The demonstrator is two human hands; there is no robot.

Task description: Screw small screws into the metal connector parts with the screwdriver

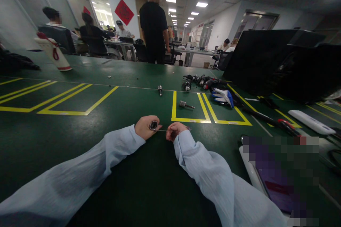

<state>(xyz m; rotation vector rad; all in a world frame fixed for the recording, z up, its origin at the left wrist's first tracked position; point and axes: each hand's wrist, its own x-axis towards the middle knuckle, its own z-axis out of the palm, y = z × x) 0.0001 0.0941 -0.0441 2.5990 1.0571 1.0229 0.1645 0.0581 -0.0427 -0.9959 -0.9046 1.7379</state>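
Observation:
My left hand point(146, 127) is closed around a round metal part point(153, 125), whose ring-shaped end with a dark centre faces up towards me. My right hand point(176, 130) is closed on a thin metal rod point(161, 130), which reaches left to the metal part. A small piece of the rod's other end shows past the right wrist; its shape is unclear. Beyond my hands, a metal piece with a knurled body and thin shaft point(186, 105) lies inside a yellow taped frame. A smaller metal piece point(160, 90) is farther back, to its left.
Several dark metal parts and cables point(197, 79) lie behind a blue-and-white glove point(223, 96). Dark monitors point(266, 64) stand at right, with a phone point(274, 181) nearer me. A white cup point(54, 54) stands far left on the green table point(119, 74). People are beyond it.

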